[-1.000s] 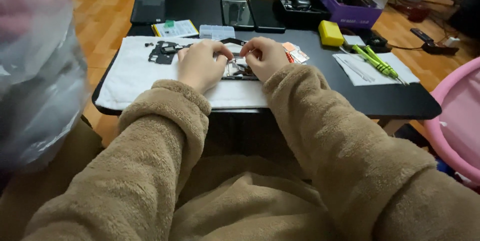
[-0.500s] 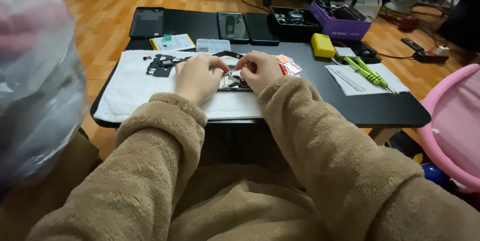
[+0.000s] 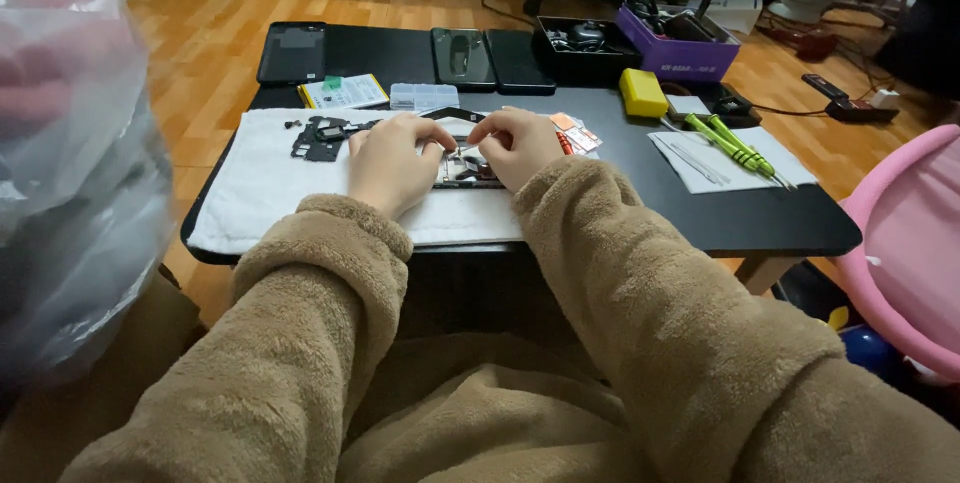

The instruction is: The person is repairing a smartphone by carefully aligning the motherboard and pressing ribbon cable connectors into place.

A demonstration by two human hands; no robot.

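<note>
Hands [image 3: 455, 151] unmoved over opened phone [image 3: 462, 169]; purple box [image 3: 676, 51] tool-filled.

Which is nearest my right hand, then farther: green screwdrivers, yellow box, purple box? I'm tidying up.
1. Green screwdrivers, on paper to the right of the right hand.
2. Yellow box, farther back on the table.
3. Purple box, at the table's far edge.

Soft even indoor light, dim far edge; plastic bag [image 3: 70, 173] blurred (near lens), centre sharp.
</note>
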